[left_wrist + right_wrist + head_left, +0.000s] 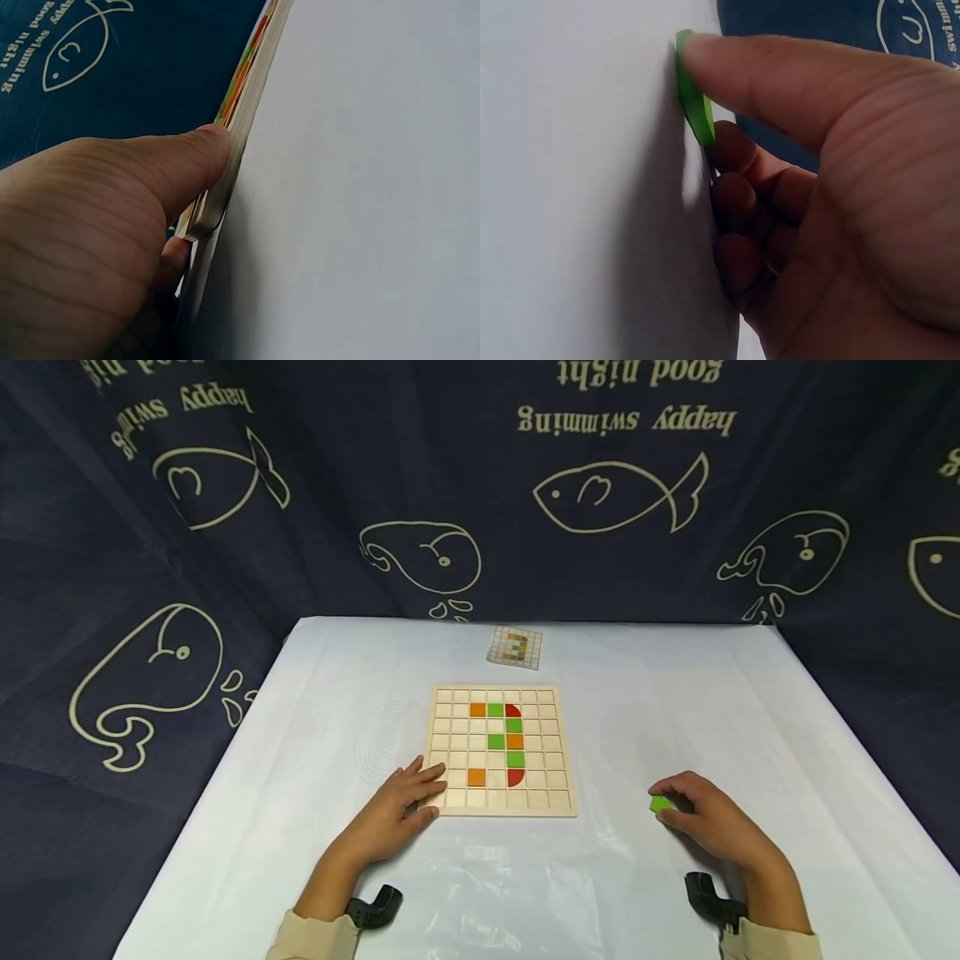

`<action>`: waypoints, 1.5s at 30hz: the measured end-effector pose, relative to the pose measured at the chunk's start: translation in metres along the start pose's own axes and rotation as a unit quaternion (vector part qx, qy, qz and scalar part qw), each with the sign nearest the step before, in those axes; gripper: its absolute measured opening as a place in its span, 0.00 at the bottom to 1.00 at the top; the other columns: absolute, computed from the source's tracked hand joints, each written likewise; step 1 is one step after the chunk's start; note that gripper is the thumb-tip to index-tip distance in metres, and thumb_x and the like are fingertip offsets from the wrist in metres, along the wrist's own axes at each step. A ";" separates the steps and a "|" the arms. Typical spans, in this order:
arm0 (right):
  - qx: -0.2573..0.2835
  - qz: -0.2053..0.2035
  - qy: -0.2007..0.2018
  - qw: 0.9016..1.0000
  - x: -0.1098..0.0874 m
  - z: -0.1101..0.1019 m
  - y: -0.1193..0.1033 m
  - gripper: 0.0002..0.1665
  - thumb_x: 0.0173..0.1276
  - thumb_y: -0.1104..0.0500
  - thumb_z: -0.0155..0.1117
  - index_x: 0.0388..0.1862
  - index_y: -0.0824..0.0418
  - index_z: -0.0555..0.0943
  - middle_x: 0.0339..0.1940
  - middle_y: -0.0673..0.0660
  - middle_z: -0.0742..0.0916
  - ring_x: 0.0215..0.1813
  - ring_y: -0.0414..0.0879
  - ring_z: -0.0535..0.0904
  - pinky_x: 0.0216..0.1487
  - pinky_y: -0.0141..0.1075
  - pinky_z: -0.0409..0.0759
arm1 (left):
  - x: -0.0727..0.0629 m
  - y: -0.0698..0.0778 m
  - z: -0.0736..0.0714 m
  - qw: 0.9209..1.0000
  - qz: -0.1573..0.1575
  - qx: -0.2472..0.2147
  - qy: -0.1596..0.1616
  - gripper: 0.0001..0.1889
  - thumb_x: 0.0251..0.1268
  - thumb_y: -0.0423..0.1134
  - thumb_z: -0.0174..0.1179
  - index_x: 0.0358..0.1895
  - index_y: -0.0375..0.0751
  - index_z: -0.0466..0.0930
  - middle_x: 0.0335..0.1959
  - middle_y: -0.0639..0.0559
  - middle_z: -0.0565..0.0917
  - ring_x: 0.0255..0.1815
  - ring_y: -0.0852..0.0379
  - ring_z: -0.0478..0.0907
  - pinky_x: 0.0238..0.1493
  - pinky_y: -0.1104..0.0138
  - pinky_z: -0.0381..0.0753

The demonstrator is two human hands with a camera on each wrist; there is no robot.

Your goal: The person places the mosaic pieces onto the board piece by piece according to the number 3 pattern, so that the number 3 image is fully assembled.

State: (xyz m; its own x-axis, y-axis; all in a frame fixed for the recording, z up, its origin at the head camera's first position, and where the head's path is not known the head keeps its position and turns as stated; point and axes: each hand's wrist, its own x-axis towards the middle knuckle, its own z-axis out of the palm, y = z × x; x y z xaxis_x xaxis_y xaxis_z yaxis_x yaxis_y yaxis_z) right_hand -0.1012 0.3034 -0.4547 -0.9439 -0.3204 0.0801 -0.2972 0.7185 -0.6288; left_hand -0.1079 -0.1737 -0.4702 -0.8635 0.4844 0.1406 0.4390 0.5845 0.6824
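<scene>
A wooden grid board (540,793) lies on the table with several tiles in its cells, orange, green and red. An orange tile (476,777) and a rounded red tile (516,777) sit one bare cell apart in the same row. My left hand (390,814) rests on the board's near left corner, fingers spread over the grid and thumb (199,161) at the near edge. To the right of the board, my right hand (708,818) pinches a green tile (694,97) between thumb and fingers, low over the white table; part of the tile is hidden by the thumb.
Behind the board lies a small card (514,647) showing a grid with a similar coloured pattern. The white-covered table (637,693) ends at a dark blue curtain (480,460) with fish drawings. Each wrist carries a black strap device (375,907).
</scene>
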 end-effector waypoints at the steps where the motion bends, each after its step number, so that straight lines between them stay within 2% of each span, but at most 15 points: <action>1: -0.002 -0.002 -0.001 1.000 0.000 0.000 0.000 0.15 0.63 0.63 0.72 0.49 0.59 0.83 0.47 0.51 0.82 0.50 0.40 0.76 0.50 0.25 0.74 | 0.000 0.000 0.000 1.000 0.000 0.000 0.000 0.21 0.68 0.35 0.63 0.63 0.35 0.79 0.72 0.47 0.70 0.78 0.40 0.52 0.75 0.42 0.47; 5: -0.012 0.015 -0.009 1.000 0.000 0.000 -0.002 0.19 0.63 0.61 0.73 0.52 0.60 0.82 0.50 0.54 0.83 0.54 0.47 0.76 0.52 0.26 0.72 | 0.000 0.000 0.000 1.000 0.000 0.001 0.001 0.21 0.68 0.35 0.63 0.63 0.35 0.79 0.72 0.47 0.70 0.78 0.40 0.52 0.74 0.41 0.47; 8: -0.013 0.018 -0.013 1.000 0.001 -0.001 -0.003 0.18 0.62 0.64 0.73 0.51 0.61 0.82 0.50 0.55 0.83 0.55 0.51 0.76 0.53 0.26 0.71 | 0.000 0.000 0.000 1.000 -0.003 -0.001 0.001 0.21 0.68 0.35 0.63 0.63 0.36 0.79 0.72 0.47 0.69 0.78 0.40 0.52 0.74 0.41 0.47; 14: -0.018 -0.005 -0.004 1.000 0.001 0.001 0.000 0.17 0.61 0.71 0.69 0.49 0.62 0.83 0.48 0.53 0.83 0.52 0.48 0.77 0.51 0.27 0.74 | 0.000 0.001 0.000 1.000 -0.002 -0.001 0.001 0.21 0.68 0.35 0.63 0.63 0.36 0.79 0.72 0.47 0.69 0.78 0.41 0.52 0.74 0.41 0.47; 22: -0.001 0.001 -0.006 1.000 0.003 -0.003 -0.007 0.16 0.66 0.67 0.68 0.51 0.57 0.82 0.48 0.49 0.82 0.50 0.42 0.77 0.50 0.29 0.77 | 0.000 0.001 0.000 1.000 -0.004 -0.002 0.002 0.21 0.68 0.36 0.63 0.62 0.36 0.79 0.72 0.47 0.70 0.78 0.41 0.52 0.75 0.42 0.47; 28: 0.036 -0.007 -0.009 0.999 0.009 -0.002 -0.016 0.15 0.67 0.67 0.67 0.52 0.57 0.82 0.47 0.49 0.81 0.42 0.40 0.73 0.42 0.30 0.75 | 0.000 0.000 0.001 1.000 -0.007 -0.002 0.003 0.21 0.68 0.36 0.63 0.62 0.36 0.79 0.72 0.48 0.69 0.78 0.41 0.52 0.75 0.42 0.47; 35: 0.061 -0.008 -0.012 0.998 0.023 0.007 -0.029 0.16 0.66 0.69 0.67 0.52 0.60 0.82 0.42 0.51 0.80 0.38 0.42 0.72 0.35 0.32 0.74 | 0.000 -0.001 0.001 1.000 -0.007 -0.002 0.001 0.20 0.69 0.36 0.63 0.63 0.37 0.79 0.72 0.48 0.69 0.78 0.42 0.51 0.75 0.42 0.46; 45: 0.094 -0.026 -0.031 0.995 0.054 0.028 -0.053 0.15 0.66 0.69 0.67 0.51 0.61 0.83 0.43 0.51 0.80 0.40 0.44 0.73 0.39 0.33 0.74 | 0.000 -0.001 0.001 1.000 -0.004 -0.005 0.001 0.21 0.69 0.36 0.63 0.63 0.36 0.79 0.72 0.48 0.69 0.78 0.41 0.52 0.75 0.41 0.46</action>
State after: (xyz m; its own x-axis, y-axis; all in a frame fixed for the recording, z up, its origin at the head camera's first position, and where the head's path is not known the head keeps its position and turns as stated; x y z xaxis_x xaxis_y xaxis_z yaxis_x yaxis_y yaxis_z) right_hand -0.1324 0.2306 -0.4385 -0.9154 -0.3960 0.0726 -0.3084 0.5736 -0.7588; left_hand -0.1082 -0.1734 -0.4714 -0.8672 0.4787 0.1370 0.4299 0.5811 0.6910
